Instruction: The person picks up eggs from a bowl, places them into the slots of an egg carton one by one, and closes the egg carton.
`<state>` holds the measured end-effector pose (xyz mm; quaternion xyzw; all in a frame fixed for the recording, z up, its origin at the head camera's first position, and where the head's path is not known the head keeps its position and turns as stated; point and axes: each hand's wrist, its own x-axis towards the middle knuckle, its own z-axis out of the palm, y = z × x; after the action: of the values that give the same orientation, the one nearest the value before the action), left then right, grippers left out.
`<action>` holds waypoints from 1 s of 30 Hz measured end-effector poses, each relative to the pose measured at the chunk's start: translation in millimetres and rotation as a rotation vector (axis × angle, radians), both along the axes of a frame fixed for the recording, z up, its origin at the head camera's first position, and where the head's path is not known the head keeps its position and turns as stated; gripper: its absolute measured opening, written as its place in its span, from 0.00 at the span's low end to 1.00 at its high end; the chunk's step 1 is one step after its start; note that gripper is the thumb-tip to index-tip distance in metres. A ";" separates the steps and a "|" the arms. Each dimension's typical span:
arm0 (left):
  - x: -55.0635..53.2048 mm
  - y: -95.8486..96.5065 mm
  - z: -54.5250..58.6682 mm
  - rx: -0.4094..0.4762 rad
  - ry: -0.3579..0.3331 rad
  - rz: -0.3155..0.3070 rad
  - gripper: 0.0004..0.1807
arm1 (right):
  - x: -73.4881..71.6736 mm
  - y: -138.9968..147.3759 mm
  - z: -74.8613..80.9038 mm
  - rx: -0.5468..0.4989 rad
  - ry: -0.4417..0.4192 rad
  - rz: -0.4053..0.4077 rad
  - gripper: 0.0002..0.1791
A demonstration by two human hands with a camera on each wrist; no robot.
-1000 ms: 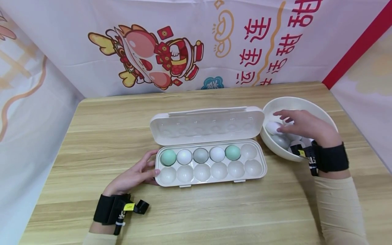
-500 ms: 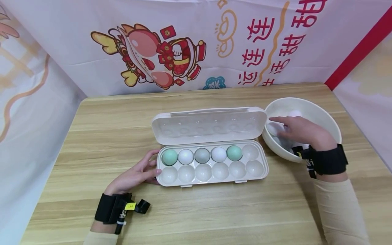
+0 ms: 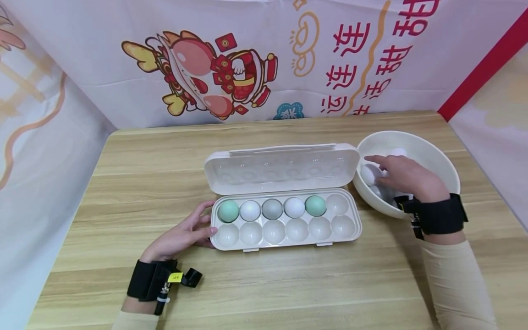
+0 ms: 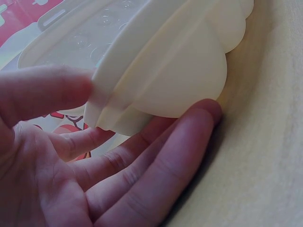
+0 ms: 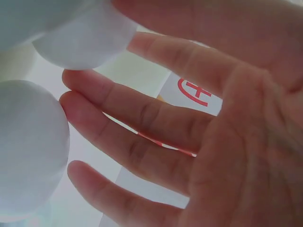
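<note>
My left hand [image 3: 181,236] grips the left end of a white egg carton [image 3: 284,242]; its thumb lies on the rim and its fingers reach under the cups, as the left wrist view shows. Green [image 3: 228,211], white and grey eggs fill the back row except the rightmost cup; the front row holds none. Over at the right, my right hand [image 3: 406,175] reaches into a cream bowl [image 3: 441,160]. Its thumb and fingers are about a white egg [image 3: 370,174] near the bowl's left wall. Another pale egg [image 5: 31,146] is close to the fingertips in the right wrist view.
The carton's lid [image 3: 282,172] stands raised behind the cups, its right end next to the bowl. More eggs lie in the bowl, partly covered by the hand. A wooden table [image 3: 272,293] carries everything; printed cloth [image 3: 264,101] hangs behind it.
My right hand has lowered into the bowl and its fingers have closed in on the white egg. The left hand keeps its hold on the carton; the head view has shifted slightly.
</note>
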<state>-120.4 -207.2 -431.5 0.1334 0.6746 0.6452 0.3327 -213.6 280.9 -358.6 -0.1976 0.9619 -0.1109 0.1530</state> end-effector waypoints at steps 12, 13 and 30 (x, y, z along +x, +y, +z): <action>-0.6 0.4 -0.1 0.002 -0.003 0.001 0.33 | -2.0 -1.1 -2.4 0.067 0.000 0.044 0.23; -0.6 0.4 -0.1 0.001 -0.003 0.000 0.33 | -2.1 -1.4 -2.2 0.068 -0.007 0.035 0.23; -0.6 -0.2 0.2 0.004 -0.005 -0.007 0.33 | -2.0 -1.7 1.7 0.035 -0.075 -0.091 0.23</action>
<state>-121.0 -207.4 -431.3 0.1351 0.6722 0.6456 0.3364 -215.5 279.2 -356.9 -0.1465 0.9653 -0.1082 0.1873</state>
